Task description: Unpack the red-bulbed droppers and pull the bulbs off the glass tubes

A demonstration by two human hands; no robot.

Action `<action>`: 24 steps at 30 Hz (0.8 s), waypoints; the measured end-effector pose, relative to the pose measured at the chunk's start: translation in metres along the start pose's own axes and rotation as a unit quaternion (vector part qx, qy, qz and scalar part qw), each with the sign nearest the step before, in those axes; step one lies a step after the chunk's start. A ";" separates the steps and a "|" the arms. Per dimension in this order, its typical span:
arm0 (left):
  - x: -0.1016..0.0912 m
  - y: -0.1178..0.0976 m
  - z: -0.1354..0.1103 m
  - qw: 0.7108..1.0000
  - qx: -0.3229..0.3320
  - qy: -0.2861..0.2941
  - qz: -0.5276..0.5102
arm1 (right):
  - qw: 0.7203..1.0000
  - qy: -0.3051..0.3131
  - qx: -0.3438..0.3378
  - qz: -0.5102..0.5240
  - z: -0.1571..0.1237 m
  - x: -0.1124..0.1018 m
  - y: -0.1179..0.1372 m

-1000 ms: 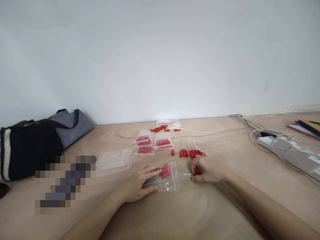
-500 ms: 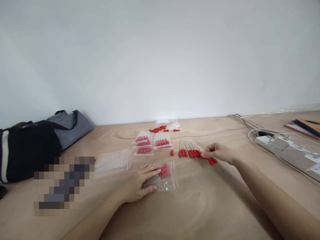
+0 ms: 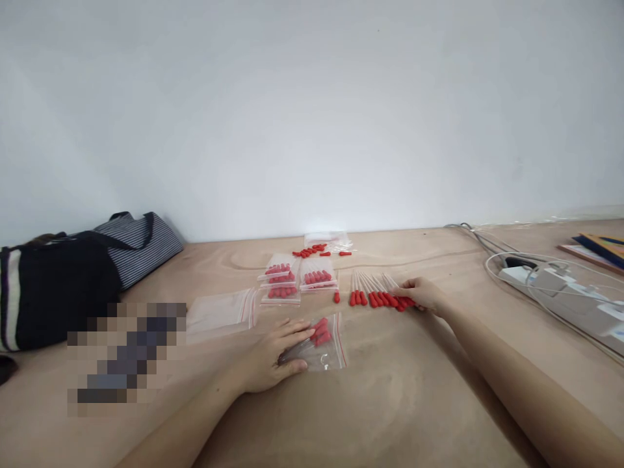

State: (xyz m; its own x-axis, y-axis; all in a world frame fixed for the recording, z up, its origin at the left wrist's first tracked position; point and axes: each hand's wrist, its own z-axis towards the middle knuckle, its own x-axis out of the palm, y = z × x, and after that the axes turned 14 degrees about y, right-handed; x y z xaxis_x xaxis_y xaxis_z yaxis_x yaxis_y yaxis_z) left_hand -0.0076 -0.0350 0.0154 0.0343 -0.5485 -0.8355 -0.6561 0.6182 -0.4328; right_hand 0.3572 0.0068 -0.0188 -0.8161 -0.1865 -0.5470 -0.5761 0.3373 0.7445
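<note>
My left hand point(image 3: 277, 351) lies flat with its fingers spread over a clear zip bag point(image 3: 331, 361), pressing it to the table. Inside that bag are several droppers point(image 3: 320, 331) with red rubber bulbs. At the right end of a fanned row of red-bulbed droppers point(image 3: 375, 299), my right hand point(image 3: 419, 296) has its fingers closed on a dropper or more; how many is hidden. A single dropper point(image 3: 337, 296) lies just left of the row, its thin stem pointing to the wall.
Filled zip bags point(image 3: 283, 292) are stacked behind my left hand, with flat zip bags point(image 3: 219, 311) to their left. More droppers point(image 3: 312, 250) lie near the wall. A power strip point(image 3: 560, 292) with cables is at right; a dark bag point(image 3: 58, 286) stands at left.
My right hand has brought its droppers slightly up and in against the row's right end. My left hand stays on the zip bag.
</note>
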 end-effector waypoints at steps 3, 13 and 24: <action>0.002 0.002 0.000 1.000 0.009 -0.009 -0.001 | 0.999 -0.026 0.001 -0.019 -0.003 0.001 0.000; 0.001 0.003 0.002 1.000 0.013 -0.013 -0.001 | 0.984 -0.156 -0.042 -0.079 -0.012 0.000 0.007; 0.007 0.005 0.002 1.000 0.003 -0.026 -0.002 | 0.928 0.052 -0.324 -0.179 -0.071 0.109 0.057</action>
State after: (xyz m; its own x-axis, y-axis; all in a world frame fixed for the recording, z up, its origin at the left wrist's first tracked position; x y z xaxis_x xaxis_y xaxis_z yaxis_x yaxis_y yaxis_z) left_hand -0.0097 -0.0344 0.0070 0.0770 -0.5208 -0.8502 -0.6508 0.6198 -0.4385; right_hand 0.2327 -0.0596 -0.0090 -0.5483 -0.2790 -0.7884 -0.6900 -0.3817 0.6150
